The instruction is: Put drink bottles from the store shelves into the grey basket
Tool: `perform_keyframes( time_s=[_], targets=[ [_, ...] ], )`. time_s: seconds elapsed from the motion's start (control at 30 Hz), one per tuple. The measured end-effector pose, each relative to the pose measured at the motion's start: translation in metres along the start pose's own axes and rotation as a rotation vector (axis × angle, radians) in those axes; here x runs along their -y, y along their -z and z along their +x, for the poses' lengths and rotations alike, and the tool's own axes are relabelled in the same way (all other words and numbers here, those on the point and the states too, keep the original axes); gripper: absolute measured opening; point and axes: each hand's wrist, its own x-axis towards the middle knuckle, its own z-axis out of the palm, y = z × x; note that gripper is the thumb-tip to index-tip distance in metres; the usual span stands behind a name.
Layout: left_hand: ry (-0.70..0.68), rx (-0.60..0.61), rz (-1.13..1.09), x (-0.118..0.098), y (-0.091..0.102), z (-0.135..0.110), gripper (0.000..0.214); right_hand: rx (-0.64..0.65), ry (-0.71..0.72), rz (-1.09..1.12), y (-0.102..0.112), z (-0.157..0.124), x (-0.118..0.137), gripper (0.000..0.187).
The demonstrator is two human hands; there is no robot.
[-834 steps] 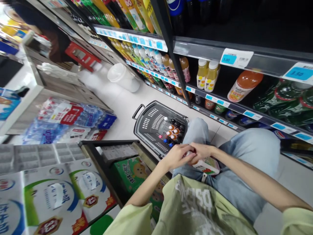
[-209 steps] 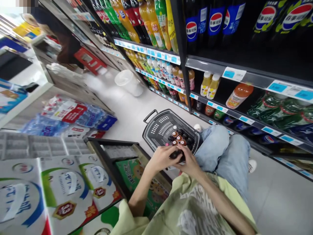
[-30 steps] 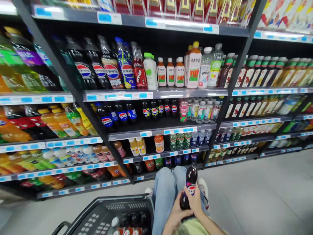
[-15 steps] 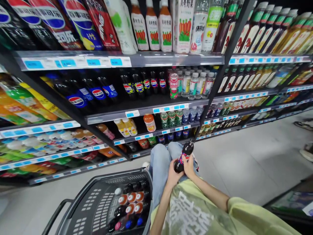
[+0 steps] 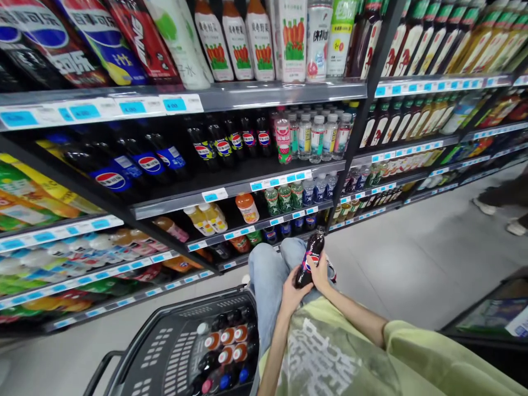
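Note:
A dark cola bottle [image 5: 317,243] with a red, white and blue label is held tilted over my knees. Its lower end rests in my left hand [image 5: 293,292], whose fingers are closed around it. My right hand [image 5: 319,271] grips the bottle's middle from the other side. To the left of my legs stands a grey shopping basket [image 5: 165,324], with several orange-brown bottles [image 5: 226,336] and dark bottles with blue and pink caps inside.
A drinks shelf [image 5: 173,207] stands before me, with cola bottles [image 5: 148,163], a pink bottle [image 5: 283,142] and carton-like drinks on its levels. Grey tiled floor [image 5: 396,264] lies to the right. Another person's shoes [image 5: 515,226] show at the far right, near a dark display [image 5: 487,319].
My view has shifted slightly, so the shelves sit further left. Both hands stay on the cola bottle, whose label now faces up more. The other person's feet have moved left.

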Motion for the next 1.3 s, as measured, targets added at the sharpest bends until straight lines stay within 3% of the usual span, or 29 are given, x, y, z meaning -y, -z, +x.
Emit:
perform_keyframes(
  time_s=[0.27, 0.37, 0.47, 0.67, 0.77, 0.97, 1.1, 1.3],
  targets=[
    [0.167, 0.049, -0.250, -0.025, 0.000, -0.004, 0.094, -0.015, 0.056, 0.221, -0.005, -0.003, 0.001, 0.055],
    [0.206, 0.054, -0.323, -0.024, 0.001, -0.004, 0.091, -0.015, 0.085, 0.265, -0.004, -0.001, -0.002, 0.057],
    [0.238, 0.139, -0.387, -0.021, 0.004, -0.004, 0.091, 0.008, 0.099, 0.281, 0.000, 0.000, -0.002, 0.057],
    [0.316, 0.139, -0.287, -0.016, 0.007, -0.002, 0.096, -0.029, 0.045, 0.317, -0.004, 0.004, 0.000, 0.058],
    [0.234, 0.084, -0.144, -0.013, 0.004, 0.002, 0.096, -0.074, 0.003, 0.304, -0.009, 0.008, -0.004, 0.058],
    [-0.084, -0.077, 0.178, -0.004, -0.001, 0.011, 0.088, -0.138, -0.024, 0.225, -0.012, 0.014, -0.013, 0.057],
    [-0.122, -0.116, 0.307, -0.008, -0.001, 0.010, 0.076, -0.138, -0.032, 0.216, -0.009, 0.015, -0.012, 0.054],
    [-0.044, -0.026, 0.352, -0.028, -0.001, 0.002, 0.074, -0.144, -0.049, 0.259, -0.003, 0.013, -0.009, 0.053]
  ],
)
